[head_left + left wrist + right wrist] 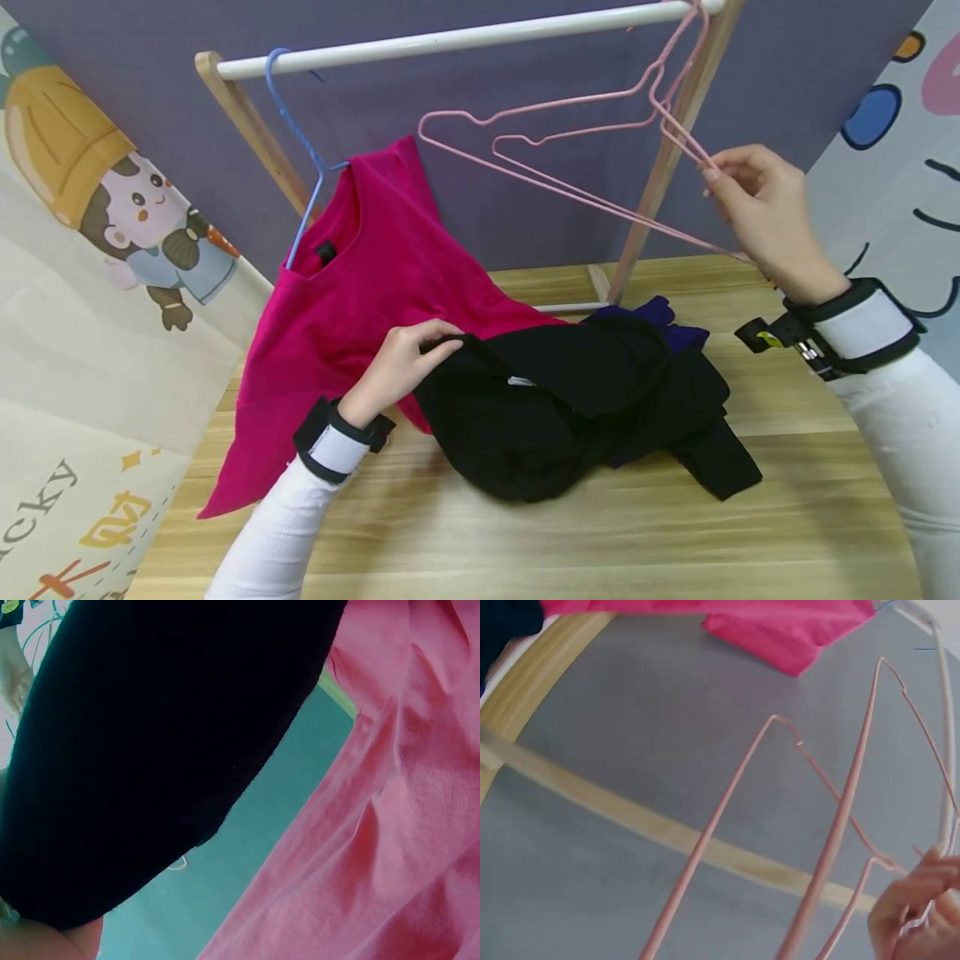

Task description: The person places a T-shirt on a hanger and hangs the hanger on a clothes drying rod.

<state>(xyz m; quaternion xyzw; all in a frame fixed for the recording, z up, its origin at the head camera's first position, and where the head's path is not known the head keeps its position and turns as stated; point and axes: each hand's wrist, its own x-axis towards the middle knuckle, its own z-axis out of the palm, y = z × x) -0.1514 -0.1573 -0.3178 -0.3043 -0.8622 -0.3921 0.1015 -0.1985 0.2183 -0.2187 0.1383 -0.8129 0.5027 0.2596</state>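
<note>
My left hand [401, 362] pinches the upper left edge of a black garment [525, 442], which lies bunched on the table with a small white label showing. In the left wrist view the black cloth [165, 750] fills much of the picture, and only part of the left hand [60, 941] appears below it. Up at the right, my right hand [768, 212] pinches the shoulder of a pink hanger [697, 150]. Two pink hangers overlap there, their hooks at the rail. In the right wrist view the right hand [919, 907] grips the pink wire.
A magenta shirt [405, 250] hangs on a blue hanger [283, 108] at the rail's left, its lower part on the table. The rack has a white rail [480, 37] and wooden posts [667, 183]. Dark blue cloth [682, 333] shows behind the black garment.
</note>
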